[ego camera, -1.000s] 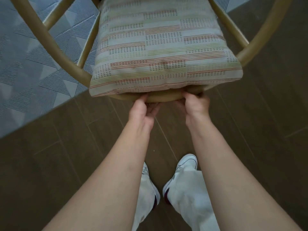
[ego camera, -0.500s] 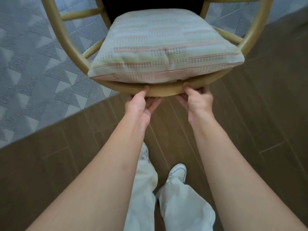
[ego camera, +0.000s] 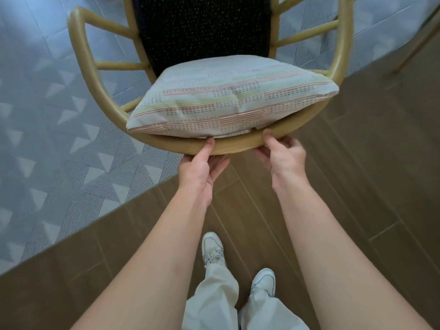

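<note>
A light wooden chair [ego camera: 238, 145] with a curved back rail stands in front of me, its dark woven seat [ego camera: 202, 27] showing beyond a striped cream cushion [ego camera: 228, 101] that leans against the rail. My left hand [ego camera: 202, 167] grips the curved rail from below, thumb on top. My right hand [ego camera: 283, 156] grips the same rail a little to the right, thumb over the top edge. Both forearms reach forward from the bottom of the view.
A grey patterned rug [ego camera: 59, 151] lies under the chair at the left and far side. Brown wood-look floor [ego camera: 357, 186] is under me. My white shoes [ego camera: 213, 248] and light trousers are at the bottom. Another wooden leg [ego camera: 414, 51] shows at the upper right.
The chair has shifted away from me and more of its dark seat and side spindles has come into view. Both hands kept their grip on the rail. My feet have stepped.
</note>
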### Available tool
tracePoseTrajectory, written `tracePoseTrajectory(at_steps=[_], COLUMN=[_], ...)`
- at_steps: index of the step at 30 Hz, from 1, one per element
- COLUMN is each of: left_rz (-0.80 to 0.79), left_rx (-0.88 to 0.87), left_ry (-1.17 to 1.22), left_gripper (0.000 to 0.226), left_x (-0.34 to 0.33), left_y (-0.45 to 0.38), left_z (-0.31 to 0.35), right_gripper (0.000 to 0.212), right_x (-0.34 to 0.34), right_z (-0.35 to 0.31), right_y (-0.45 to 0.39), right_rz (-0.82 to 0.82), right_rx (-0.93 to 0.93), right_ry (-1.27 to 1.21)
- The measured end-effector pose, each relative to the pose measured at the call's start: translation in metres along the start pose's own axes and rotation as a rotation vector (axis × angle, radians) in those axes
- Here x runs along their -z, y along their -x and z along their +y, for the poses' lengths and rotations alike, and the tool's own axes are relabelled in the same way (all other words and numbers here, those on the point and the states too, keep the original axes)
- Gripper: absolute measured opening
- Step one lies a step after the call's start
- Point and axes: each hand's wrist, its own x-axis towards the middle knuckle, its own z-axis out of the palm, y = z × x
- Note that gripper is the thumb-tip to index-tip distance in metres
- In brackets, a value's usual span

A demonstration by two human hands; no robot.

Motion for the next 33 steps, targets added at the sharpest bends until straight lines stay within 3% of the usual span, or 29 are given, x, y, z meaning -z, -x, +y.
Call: tracePoseTrajectory(at_steps=[9, 17, 25, 29, 33], left_rz=[0.011, -0.004, 0.033, 0.051, 0.063], left_rx=[-0.037, -0.05, -0.161, -0.189, -0.213], left_ry=[-0.047, -0.012, 0.009, 0.027, 0.018], left_gripper=[0.043, 0.039, 0.027, 0.037, 0.039], left_x=[-0.051, -0.085, -0.16, -0.185, -0.2], left_y=[-0.01, -0.022, -0.048, -0.064, -0.076], left_z=[0.063, 0.103, 0.171, 0.197, 0.213], right_gripper=[0.018, 0.025, 0.028, 0.024, 0.038], right_x=[-0.055, -0.09, -0.17, -0.201, -0.223], right_z=[-0.051, -0.079, -0.143, -0.163, -0.177], right_y=[-0.02, -0.035, -0.074, -0.089, -0.096], right_rz=[-0.074, -0.093, -0.152, -0.136, -0.137], right_rx=[0.002, 0.14, 0.167, 0.175, 0.15], right_ry=[0.039, 0.16, 0.151, 0.159, 0.109])
